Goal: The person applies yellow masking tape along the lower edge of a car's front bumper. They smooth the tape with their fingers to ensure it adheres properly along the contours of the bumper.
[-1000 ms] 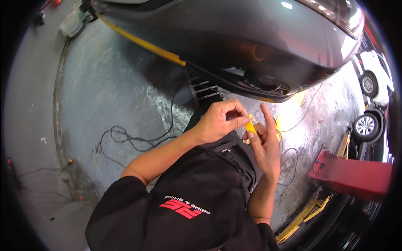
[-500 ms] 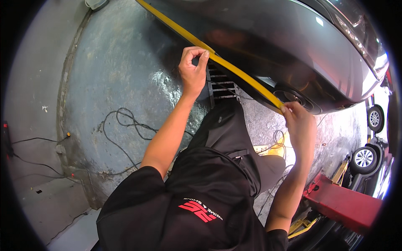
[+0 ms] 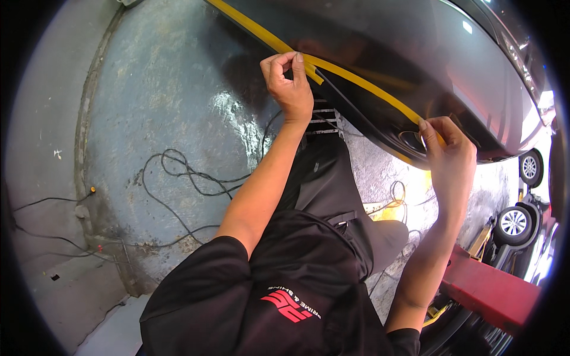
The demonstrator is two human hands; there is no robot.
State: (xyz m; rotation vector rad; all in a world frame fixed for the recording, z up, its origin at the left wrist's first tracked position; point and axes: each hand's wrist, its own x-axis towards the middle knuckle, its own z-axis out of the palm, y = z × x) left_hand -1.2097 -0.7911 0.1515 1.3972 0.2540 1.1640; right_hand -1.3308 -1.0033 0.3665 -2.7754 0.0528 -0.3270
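Note:
A strip of yellow masking tape (image 3: 365, 84) is stretched between my two hands over the lower part of a dark grey car bumper (image 3: 392, 44). My left hand (image 3: 290, 89) pinches it with thumb and forefinger beside the bumper's lower edge. At the strip's other end, my right hand (image 3: 450, 157) grips it between thumb and fingers near the round recess (image 3: 411, 140) in the bumper. More yellow tape (image 3: 252, 26) runs along the lower edge toward the far left, and its cut end (image 3: 319, 78) shows just under my left hand. Between my hands the held strip bows away from the edge.
Black cables (image 3: 196, 184) lie looped on the grey floor to the left, by a wall (image 3: 47, 118). A slatted grate (image 3: 323, 118) lies below the bumper. A red lift arm (image 3: 493, 291) is at the lower right, near another car's wheel (image 3: 514, 223).
Both hands have shifted right and a little farther away, the right one more. The held strip has lifted off the edge, exposing the other tape's end and the dark edge below.

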